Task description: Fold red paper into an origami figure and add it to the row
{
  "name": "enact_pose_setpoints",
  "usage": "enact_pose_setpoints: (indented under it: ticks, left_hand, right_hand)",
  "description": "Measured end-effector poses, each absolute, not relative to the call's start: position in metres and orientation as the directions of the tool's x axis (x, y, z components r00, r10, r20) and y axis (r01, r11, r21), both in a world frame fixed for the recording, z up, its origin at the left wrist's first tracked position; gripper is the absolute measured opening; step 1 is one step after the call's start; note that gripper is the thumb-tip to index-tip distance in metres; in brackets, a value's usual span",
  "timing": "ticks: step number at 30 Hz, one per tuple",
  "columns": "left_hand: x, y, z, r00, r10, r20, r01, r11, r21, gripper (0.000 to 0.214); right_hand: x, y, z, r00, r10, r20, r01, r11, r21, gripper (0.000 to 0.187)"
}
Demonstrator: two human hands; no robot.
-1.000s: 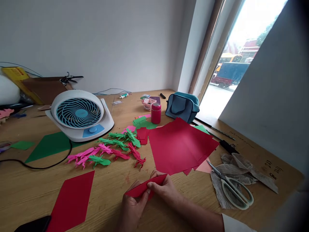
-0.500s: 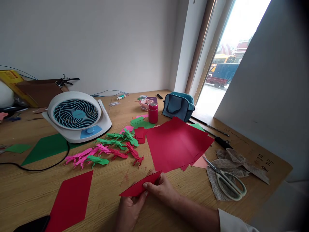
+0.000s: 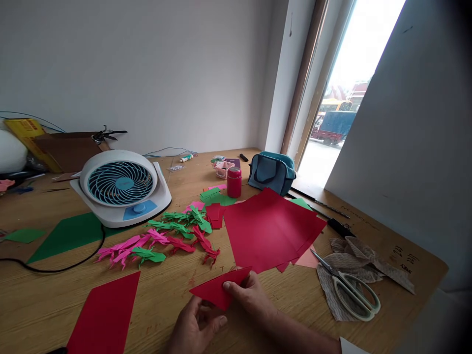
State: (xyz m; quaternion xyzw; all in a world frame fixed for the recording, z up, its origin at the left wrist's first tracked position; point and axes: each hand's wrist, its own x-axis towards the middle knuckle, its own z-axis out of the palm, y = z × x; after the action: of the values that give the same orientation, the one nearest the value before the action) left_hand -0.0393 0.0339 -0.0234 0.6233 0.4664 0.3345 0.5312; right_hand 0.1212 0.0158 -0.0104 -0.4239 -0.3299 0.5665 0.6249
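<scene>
A folded piece of red paper is pinched in my right hand, with the thumb on its near face. My left hand is just below the paper's left part, thumb and fingers apart; its fingertips are partly hidden behind the lower edge. Beyond the hands lie large red paper sheets in a stack. Folded paper figures in green, pink and red are clustered to the left of the stack. Another red sheet lies at the near left.
A white fan stands at the left, its black cord crossing the table. White-handled scissors rest on crumpled paper at the right. Farther back are a red flask, a pink basket and a blue bag.
My left hand has let go of the red paper, dropping a little below it with its fingers spreading. My right hand keeps hold. The view has tilted slightly upward.
</scene>
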Motion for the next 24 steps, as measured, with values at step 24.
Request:
enact_pose_setpoints:
  ticks: [24]
  left_hand:
    - [-0.065, 0.053, 0.000, 0.581, 0.755, 0.304, 0.467, -0.615, 0.635, 0.022]
  right_hand:
    - [0.109, 0.006, -0.026, 0.033, 0.997, 0.073, 0.216, 0.065, -0.974, 0.026]
